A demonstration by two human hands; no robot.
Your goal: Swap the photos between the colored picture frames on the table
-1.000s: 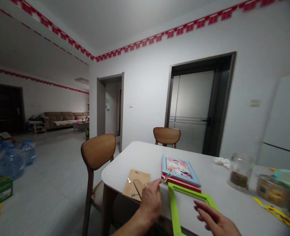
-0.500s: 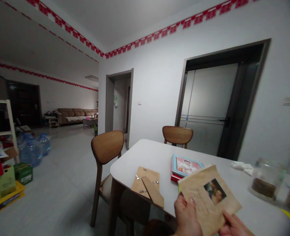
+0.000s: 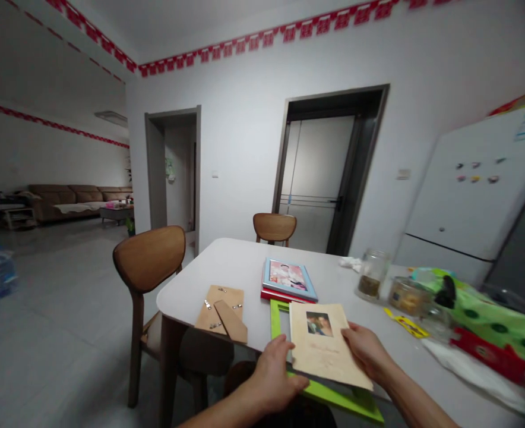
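Note:
A cream paper sheet with a small photo (image 3: 327, 348) lies tilted over a lime green frame (image 3: 334, 395) at the table's near edge. My right hand (image 3: 367, 348) pinches the sheet's right edge. At the sheet's lower left, my left hand (image 3: 275, 374) has its fingers apart, close to the sheet and the frame's left side. To the left, a brown backing board (image 3: 218, 309) with metal clips and a stand leg rests on the table. Behind the sheet sits a light blue picture frame (image 3: 289, 278) on top of a red one (image 3: 280, 296).
The white table (image 3: 227, 261) has a glass jar (image 3: 372, 276), a lidded container (image 3: 407, 295), a yellow packet (image 3: 407, 324) and a green bag (image 3: 489, 315) on its right side. Wooden chairs (image 3: 151, 258) stand at its left and far sides.
The view has turned right. The sheet has tipped down flatter, showing the green frame beneath it. My left hand has spread from the sheet's edge; my right hand has moved up its right side.

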